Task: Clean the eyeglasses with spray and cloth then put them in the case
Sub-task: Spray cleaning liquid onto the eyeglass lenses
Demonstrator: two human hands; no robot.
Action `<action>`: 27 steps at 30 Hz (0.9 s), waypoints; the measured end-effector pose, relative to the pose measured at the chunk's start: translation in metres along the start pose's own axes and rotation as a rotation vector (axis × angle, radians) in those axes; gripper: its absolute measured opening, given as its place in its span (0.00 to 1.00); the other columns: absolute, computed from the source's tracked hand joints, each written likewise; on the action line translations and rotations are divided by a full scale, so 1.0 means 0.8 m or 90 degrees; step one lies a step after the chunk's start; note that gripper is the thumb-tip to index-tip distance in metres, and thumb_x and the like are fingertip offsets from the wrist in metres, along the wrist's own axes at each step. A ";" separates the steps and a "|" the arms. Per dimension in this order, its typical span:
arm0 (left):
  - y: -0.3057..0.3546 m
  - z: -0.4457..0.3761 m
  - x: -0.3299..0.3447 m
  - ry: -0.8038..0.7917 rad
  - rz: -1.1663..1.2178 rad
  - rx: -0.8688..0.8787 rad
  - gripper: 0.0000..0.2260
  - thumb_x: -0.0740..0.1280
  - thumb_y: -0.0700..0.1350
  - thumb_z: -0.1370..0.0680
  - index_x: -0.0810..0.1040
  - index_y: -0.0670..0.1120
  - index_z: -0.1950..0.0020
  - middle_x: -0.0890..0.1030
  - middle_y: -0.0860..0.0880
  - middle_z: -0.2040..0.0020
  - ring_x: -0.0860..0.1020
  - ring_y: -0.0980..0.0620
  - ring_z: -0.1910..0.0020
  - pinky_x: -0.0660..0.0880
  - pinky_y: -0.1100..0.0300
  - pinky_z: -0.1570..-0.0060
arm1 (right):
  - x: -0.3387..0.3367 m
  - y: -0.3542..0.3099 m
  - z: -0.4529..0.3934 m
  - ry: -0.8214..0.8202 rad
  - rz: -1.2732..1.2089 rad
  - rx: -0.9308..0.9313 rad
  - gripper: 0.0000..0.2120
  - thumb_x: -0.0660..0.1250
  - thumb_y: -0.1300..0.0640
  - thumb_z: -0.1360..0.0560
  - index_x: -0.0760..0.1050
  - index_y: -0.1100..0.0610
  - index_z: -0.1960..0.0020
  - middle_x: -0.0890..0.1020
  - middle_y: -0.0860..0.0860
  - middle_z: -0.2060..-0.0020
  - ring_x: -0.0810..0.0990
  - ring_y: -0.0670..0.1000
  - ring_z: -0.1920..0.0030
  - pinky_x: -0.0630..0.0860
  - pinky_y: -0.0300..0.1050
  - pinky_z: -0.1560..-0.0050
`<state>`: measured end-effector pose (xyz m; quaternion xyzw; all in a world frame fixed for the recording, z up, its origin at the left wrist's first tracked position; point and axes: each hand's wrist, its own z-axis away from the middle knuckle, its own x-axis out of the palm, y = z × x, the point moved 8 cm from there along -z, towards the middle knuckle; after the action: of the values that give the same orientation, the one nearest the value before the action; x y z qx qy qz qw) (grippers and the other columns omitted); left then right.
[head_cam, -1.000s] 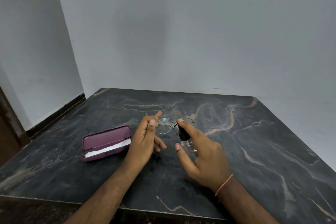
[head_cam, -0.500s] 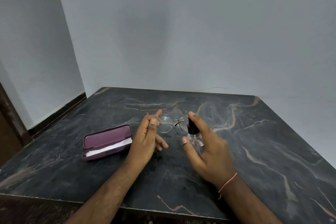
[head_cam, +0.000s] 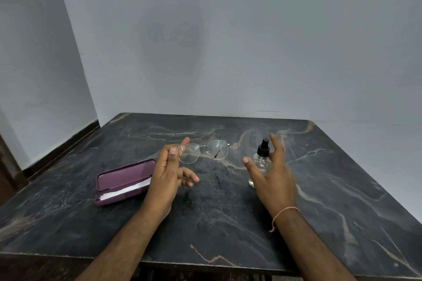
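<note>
The left hand (head_cam: 170,171) pinches the eyeglasses (head_cam: 203,151) at their left end between thumb and forefinger, holding them raised above the dark marble table (head_cam: 342,189) with the lenses facing the person; its remaining fingers curl loosely beneath. The right hand (head_cam: 271,175) is spread with fingers apart, palm turned inward beside the spray bottle (head_cam: 261,162), which stands upright on the table just inside the curve of thumb and forefinger; whether any finger touches the glass I cannot tell, but the hand is not closed on it. The open purple glasses case (head_cam: 123,181) lies to the left of the left hand, a folded white cloth (head_cam: 127,190) in its tray. The glasses look light, thin-wired and easily bent, and fine droplets seem to sit on the lenses, so they are best held by the frame edge or hinge, as now, keeping fingertips off the glass. The small clear bottle is probably light and smooth, likely to tip if brushed; it is best taken around its body below the black pump. Both forearms reach forward from the near edge, wrists raised, the right wearing a thin orange thread (head_cam: 284,212).
</note>
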<state>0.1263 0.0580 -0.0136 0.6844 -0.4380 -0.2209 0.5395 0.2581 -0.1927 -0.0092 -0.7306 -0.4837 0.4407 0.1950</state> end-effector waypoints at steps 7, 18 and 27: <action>0.011 0.006 0.005 -0.027 0.028 -0.002 0.13 0.57 0.58 0.14 0.78 0.59 0.51 0.77 0.61 0.22 0.85 0.47 0.65 0.79 0.57 0.65 | 0.003 0.005 0.002 -0.028 -0.032 0.038 0.51 0.79 0.33 0.28 0.52 0.34 0.16 0.80 0.49 0.26 0.86 0.51 0.41 0.77 0.48 0.45; 0.012 0.005 -0.014 0.039 0.198 -0.034 0.12 0.59 0.63 0.17 0.73 0.57 0.51 0.86 0.49 0.31 0.83 0.52 0.65 0.79 0.61 0.64 | -0.034 -0.067 0.025 0.160 -0.029 -0.280 0.08 0.65 0.47 0.16 0.76 0.51 0.42 0.75 0.42 0.49 0.73 0.45 0.49 0.73 0.44 0.50; 0.000 -0.002 -0.021 0.027 0.456 -0.125 0.16 0.58 0.61 0.12 0.80 0.61 0.54 0.87 0.52 0.37 0.78 0.57 0.64 0.75 0.61 0.64 | 0.054 -0.082 0.050 -0.252 -0.209 -0.113 0.20 0.62 0.39 0.15 0.88 0.49 0.47 0.86 0.48 0.64 0.82 0.45 0.68 0.76 0.40 0.66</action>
<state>0.1191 0.0731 -0.0162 0.4373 -0.6150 -0.0445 0.6547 0.1959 -0.1305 -0.0035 -0.5563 -0.6610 0.4934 0.1004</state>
